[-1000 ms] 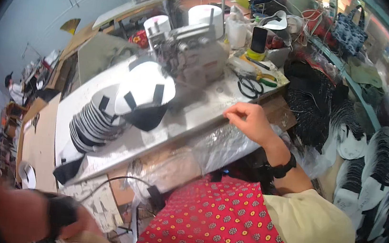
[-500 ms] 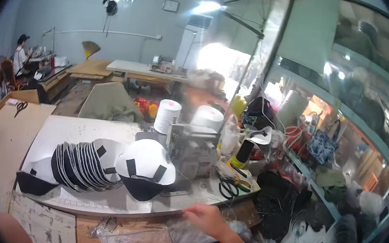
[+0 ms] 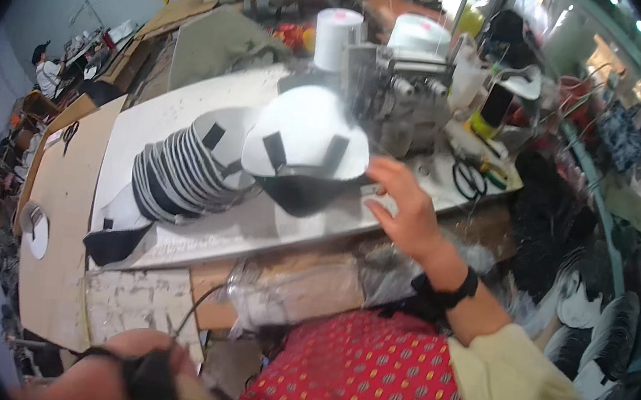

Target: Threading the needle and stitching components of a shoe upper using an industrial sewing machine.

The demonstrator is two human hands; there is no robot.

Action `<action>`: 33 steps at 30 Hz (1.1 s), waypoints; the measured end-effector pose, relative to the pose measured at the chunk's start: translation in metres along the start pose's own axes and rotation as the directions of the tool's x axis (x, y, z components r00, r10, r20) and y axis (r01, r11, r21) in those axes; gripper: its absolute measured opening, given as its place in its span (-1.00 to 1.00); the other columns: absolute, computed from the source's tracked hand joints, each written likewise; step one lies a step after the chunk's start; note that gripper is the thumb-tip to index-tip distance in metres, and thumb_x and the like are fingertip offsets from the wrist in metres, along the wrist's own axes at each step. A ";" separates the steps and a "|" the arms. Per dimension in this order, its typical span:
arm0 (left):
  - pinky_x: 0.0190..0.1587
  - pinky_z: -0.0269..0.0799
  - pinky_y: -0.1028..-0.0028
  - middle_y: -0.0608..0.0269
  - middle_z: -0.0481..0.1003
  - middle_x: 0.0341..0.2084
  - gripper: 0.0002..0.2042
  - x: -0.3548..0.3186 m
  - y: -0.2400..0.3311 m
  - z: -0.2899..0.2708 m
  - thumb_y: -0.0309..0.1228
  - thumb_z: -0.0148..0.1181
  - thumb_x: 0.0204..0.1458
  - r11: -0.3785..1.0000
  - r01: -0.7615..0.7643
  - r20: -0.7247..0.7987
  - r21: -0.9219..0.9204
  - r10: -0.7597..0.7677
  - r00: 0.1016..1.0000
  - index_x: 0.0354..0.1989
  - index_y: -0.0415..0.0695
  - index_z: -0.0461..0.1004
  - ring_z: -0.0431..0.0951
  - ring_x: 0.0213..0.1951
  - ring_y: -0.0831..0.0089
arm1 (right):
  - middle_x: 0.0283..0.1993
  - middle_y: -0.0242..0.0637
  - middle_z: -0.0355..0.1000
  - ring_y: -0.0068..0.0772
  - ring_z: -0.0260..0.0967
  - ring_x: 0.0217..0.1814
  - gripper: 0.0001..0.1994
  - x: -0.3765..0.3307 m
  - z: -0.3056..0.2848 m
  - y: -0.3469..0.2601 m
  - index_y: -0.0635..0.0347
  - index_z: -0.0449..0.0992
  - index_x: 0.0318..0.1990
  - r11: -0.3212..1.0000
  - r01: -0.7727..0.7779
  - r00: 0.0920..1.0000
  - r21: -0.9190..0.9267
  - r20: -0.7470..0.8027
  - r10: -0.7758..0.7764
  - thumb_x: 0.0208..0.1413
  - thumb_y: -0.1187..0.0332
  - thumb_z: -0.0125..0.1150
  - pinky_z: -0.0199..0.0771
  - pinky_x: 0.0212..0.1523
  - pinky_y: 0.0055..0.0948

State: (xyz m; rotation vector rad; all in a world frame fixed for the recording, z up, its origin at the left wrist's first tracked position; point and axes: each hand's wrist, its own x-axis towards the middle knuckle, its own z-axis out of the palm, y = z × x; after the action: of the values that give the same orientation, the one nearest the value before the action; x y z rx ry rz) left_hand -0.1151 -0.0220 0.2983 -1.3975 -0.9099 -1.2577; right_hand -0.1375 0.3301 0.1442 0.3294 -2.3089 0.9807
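A curved white and black fabric piece [image 3: 308, 131] with two dark tabs stands by the sewing machine [image 3: 411, 100]. My right hand [image 3: 408, 210] is at its right edge, fingers and thumb apart; I cannot tell whether the fingertips touch it. Left of it, a row of nested similar pieces [image 3: 189, 173] leans along the white table [image 3: 182, 236]. One more piece [image 3: 119, 236] rests at the row's near left end. My left hand [image 3: 149, 346] is low at the left, smeared by motion, with something dark against it; its fingers are unclear.
White thread cones [image 3: 337, 40] stand behind the machine. Black-handled scissors [image 3: 469, 177] lie at the table's right. A wooden side table [image 3: 54, 249] adjoins on the left. Stacked black and white pieces [image 3: 608, 343] are at lower right. Another person [image 3: 49, 70] is far left.
My right hand has risen from the table's front edge to the standing fabric piece. My left hand has come further into view. The whole view has tilted downward.
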 end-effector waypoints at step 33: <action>-0.01 0.48 0.42 0.11 0.54 -0.10 -0.74 -0.190 -0.109 0.119 -0.53 -0.08 0.28 -0.012 0.998 0.250 -0.058 -0.968 0.003 0.10 -0.31 0.36 0.59 -0.10 0.38 | -0.39 -0.22 0.51 -0.53 0.49 -0.49 -0.82 0.045 0.013 0.039 0.34 0.55 -0.16 0.893 -0.121 0.990 0.434 0.119 0.077 0.04 0.62 0.22 0.43 -0.49 -0.53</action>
State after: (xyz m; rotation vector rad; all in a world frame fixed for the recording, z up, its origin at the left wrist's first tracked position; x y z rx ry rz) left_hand -0.2263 0.1338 0.1378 -0.7764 -2.1789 -2.4224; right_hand -0.1957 0.3487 0.1426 0.4535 -2.1857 1.5770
